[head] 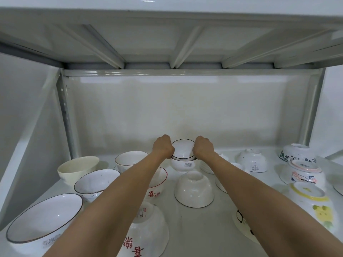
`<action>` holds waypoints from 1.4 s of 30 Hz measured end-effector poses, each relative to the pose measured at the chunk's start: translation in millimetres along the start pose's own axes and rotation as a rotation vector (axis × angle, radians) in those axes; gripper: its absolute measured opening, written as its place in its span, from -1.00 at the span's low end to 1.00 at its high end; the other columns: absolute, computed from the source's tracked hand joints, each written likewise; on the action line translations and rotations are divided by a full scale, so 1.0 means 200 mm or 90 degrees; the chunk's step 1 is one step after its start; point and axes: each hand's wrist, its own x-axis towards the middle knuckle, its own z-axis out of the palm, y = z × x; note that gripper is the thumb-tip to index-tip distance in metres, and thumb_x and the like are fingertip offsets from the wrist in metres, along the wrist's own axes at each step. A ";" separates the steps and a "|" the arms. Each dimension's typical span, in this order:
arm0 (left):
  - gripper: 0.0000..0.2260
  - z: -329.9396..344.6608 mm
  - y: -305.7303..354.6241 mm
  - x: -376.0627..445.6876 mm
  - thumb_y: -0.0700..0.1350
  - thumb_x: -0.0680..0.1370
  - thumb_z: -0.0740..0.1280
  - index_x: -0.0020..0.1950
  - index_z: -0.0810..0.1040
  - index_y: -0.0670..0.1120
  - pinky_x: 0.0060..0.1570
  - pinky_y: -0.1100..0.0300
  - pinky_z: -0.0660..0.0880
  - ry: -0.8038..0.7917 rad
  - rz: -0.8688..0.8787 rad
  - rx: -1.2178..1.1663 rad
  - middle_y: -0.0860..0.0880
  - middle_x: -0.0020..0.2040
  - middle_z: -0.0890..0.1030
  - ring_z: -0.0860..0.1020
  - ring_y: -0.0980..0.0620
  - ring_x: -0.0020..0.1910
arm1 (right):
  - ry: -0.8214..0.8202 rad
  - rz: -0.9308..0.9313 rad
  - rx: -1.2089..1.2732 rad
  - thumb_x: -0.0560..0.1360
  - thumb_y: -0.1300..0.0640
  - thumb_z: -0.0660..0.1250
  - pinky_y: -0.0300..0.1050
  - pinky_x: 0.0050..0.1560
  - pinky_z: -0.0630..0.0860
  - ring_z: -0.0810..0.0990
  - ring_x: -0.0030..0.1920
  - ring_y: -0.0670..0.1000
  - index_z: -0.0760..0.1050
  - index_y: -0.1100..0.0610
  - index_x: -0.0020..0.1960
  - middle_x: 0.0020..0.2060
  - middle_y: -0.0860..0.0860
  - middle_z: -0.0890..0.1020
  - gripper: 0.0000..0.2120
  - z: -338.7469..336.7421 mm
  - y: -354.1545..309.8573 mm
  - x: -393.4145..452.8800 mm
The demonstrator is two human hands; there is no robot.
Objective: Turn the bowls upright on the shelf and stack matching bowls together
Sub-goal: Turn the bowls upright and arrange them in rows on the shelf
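Observation:
At the back middle of the shelf (pixel 194 230), my left hand (pixel 164 147) and my right hand (pixel 203 148) grip opposite sides of a small white bowl with a thin dark rim (pixel 182 148). It is tilted with its opening toward me, sitting in a matching upright bowl (pixel 182 166). In front of them a third dark-rimmed white bowl (pixel 194 189) lies upside down. Left of my arms stand upright bowls: a cream one (pixel 78 168), a speckled one (pixel 96 180) and a large dark-rimmed one (pixel 42 217).
A red-lettered bowl (pixel 156 184) stands upright under my left forearm; another (pixel 146 232) lies upside down near the front. On the right, patterned bowls lie overturned: floral blue (pixel 297 153), pink-rimmed (pixel 302 173), yellow-flowered (pixel 313 203). A steel shelf board (pixel 167 45) hangs overhead.

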 end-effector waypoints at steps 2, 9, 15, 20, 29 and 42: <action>-0.81 0.00 0.00 0.00 -0.38 0.33 0.27 -0.38 0.34 -0.15 -0.25 0.15 0.50 -0.003 -0.003 -0.005 -0.11 -0.36 0.53 0.64 -0.16 -0.18 | -0.004 -0.006 0.001 0.49 0.40 0.15 -0.14 -0.09 0.37 0.58 0.11 0.20 0.32 0.21 -0.10 0.10 0.22 0.59 -0.89 0.00 0.00 -0.01; -0.71 -0.01 0.03 -0.03 -0.39 0.38 0.34 -0.39 0.28 -0.14 -0.37 0.19 0.34 -0.009 -0.015 0.061 -0.06 -0.45 0.41 0.49 -0.11 -0.24 | -0.030 0.001 0.004 0.49 0.39 0.16 -0.14 -0.12 0.36 0.56 0.02 0.18 0.20 0.17 -0.32 0.10 0.21 0.60 -0.73 0.01 0.02 -0.02; -0.86 0.00 0.04 -0.06 -0.33 0.46 0.21 -0.29 0.38 -0.18 -0.42 0.24 0.42 -0.032 -0.020 0.013 -0.11 -0.26 0.53 0.55 -0.08 -0.40 | -0.039 -0.003 0.017 0.51 0.34 0.19 -0.15 -0.13 0.36 0.57 0.09 0.19 0.42 0.23 -0.02 0.06 0.20 0.59 -0.91 0.00 0.04 -0.04; -0.87 -0.06 0.04 -0.11 -0.17 0.51 0.25 -0.21 0.43 -0.19 -0.33 0.19 0.39 0.008 0.049 0.008 -0.10 -0.26 0.51 0.55 -0.18 -0.21 | -0.008 -0.014 0.019 0.51 0.29 0.18 -0.15 -0.15 0.43 0.63 -0.01 0.18 0.43 0.24 -0.05 -0.06 0.15 0.57 -0.93 -0.11 0.04 -0.05; -0.50 -0.10 0.13 -0.28 0.19 0.56 0.23 0.05 0.53 -0.27 0.01 0.20 0.58 -0.370 -0.029 -0.039 -0.18 -0.11 0.70 0.67 0.00 -0.39 | -0.433 0.094 -0.059 0.57 -0.13 0.21 0.06 0.18 0.56 0.70 -0.21 0.17 0.52 0.29 0.01 -0.26 0.24 0.69 -0.55 -0.20 0.01 -0.15; -0.59 0.00 0.21 -0.45 0.02 0.65 0.07 0.33 0.30 -0.28 0.23 0.09 0.50 -0.443 -0.078 -0.019 -0.28 0.13 0.54 0.66 -0.13 -0.33 | -0.477 0.164 0.063 0.63 -0.05 0.09 0.10 -0.16 0.65 0.67 -0.32 0.34 0.32 0.38 0.29 0.00 0.45 0.60 -0.51 -0.11 0.14 -0.26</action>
